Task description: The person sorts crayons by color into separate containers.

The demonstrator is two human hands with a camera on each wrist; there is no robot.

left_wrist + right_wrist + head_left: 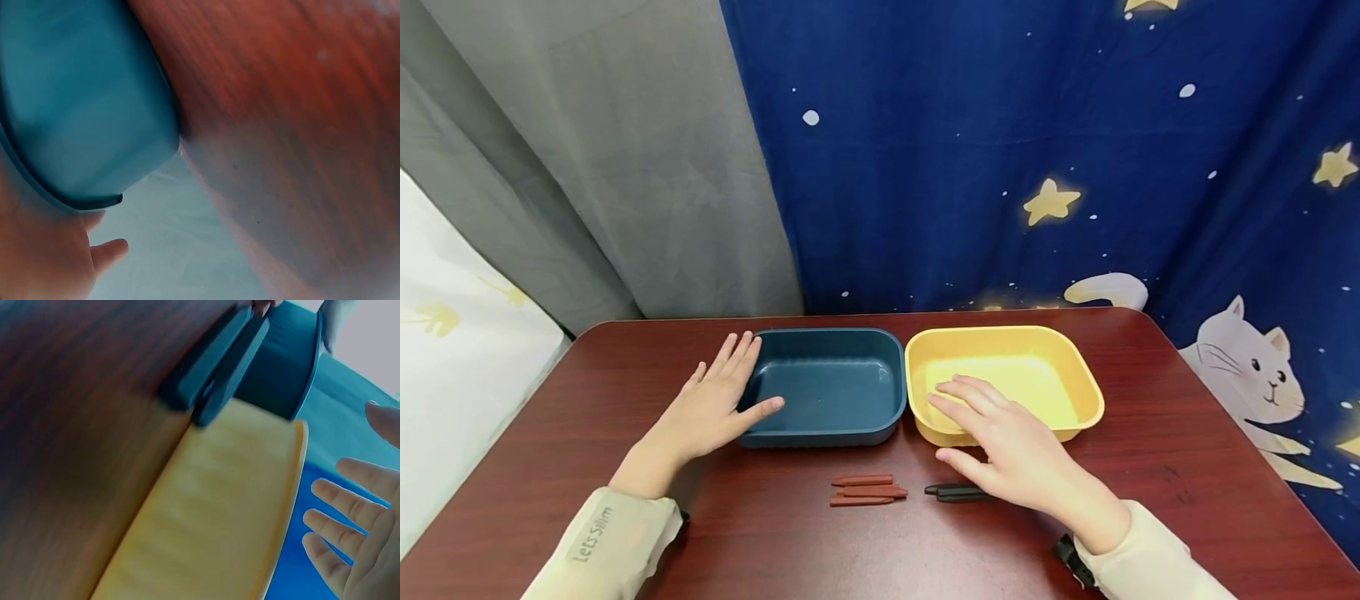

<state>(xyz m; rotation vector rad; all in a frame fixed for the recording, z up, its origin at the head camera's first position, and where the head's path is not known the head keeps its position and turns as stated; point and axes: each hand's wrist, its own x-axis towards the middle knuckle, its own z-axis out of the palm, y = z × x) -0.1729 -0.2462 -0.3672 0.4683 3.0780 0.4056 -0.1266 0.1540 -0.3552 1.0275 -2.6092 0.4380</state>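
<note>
My left hand (718, 404) is at the left side of a dark blue bin (827, 437), fingers straight and thumb reaching over its near rim. Whether it touches the rim I cannot tell. My right hand (1018, 446), fingers spread and holding nothing, hovers over the near edge of a yellow bin (1078, 392). Several reddish-brown crayons (865, 492) lie together on the table in front of the bins. Two black crayons (958, 493) lie to their right, partly hidden under the right hand in the head view; the right wrist view shows black crayons (209, 369) side by side.
Both bins stand next to each other near the far edge of the brown wooden table (760, 533). Behind it hang a grey curtain (625, 150) and a blue curtain (925, 167) with stars and a cat. A white cloth (460, 375) is at the left.
</note>
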